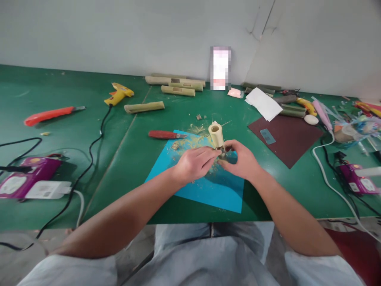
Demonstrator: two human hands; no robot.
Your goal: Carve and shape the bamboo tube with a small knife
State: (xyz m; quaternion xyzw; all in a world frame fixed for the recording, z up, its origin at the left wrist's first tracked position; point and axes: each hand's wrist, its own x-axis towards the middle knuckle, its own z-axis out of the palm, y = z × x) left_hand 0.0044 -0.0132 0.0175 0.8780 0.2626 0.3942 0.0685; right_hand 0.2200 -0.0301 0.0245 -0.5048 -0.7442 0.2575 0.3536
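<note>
A short piece of bamboo tube, pale with a hollow end facing up, stands tilted over the blue sheet. My right hand grips its darker lower part between thumb and fingers. My left hand has its fingers pressed together against the same lower part from the left; its fingertips are partly hidden. Shavings and small chips lie scattered around the tube. Just left of them rests a red-handled knife, its blade over the sheet's far edge.
Bamboo pieces lie at the back. To the left are a yellow glue gun, an orange cutter and a purple power strip with cords. A phone leans on the wall. Brown sandpaper and white paper lie right.
</note>
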